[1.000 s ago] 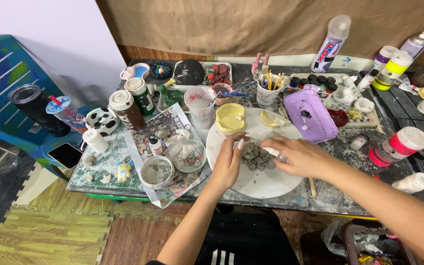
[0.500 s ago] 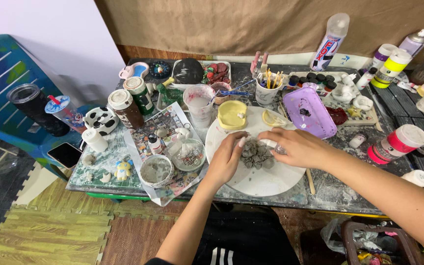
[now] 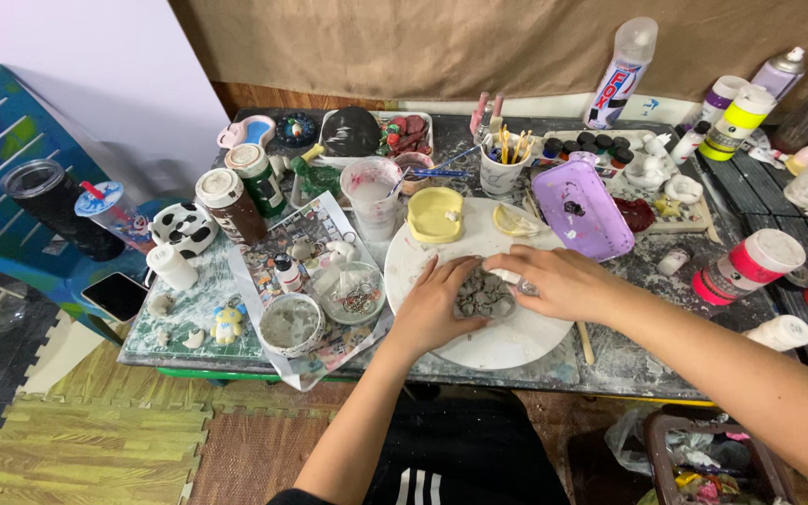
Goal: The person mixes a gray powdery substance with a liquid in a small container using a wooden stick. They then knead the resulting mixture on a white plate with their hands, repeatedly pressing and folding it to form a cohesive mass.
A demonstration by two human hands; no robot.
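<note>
both hands on a grey clay lump amid a crowded craft table

the grey clay lump point(image 3: 482, 294) sits on the round white board point(image 3: 507, 337) near the table's near edge. the left hand point(image 3: 434, 307) cups its left side and the right hand point(image 3: 554, 281) covers its right and far side, fingers curled against it, so both hands press around the clay. close behind stand a yellow lidded tub point(image 3: 435, 214) and a lilac lid point(image 3: 583, 209); a cup of cloudy water point(image 3: 372, 194) is far-left of the board. a glass bowl point(image 3: 351, 293) and a grey-filled bowl point(image 3: 292, 324) crowd the left. a pink-and-white jar point(image 3: 745, 266) stands well to the right. compared with a moment ago, the hands have closed in tighter around the lump.
</note>
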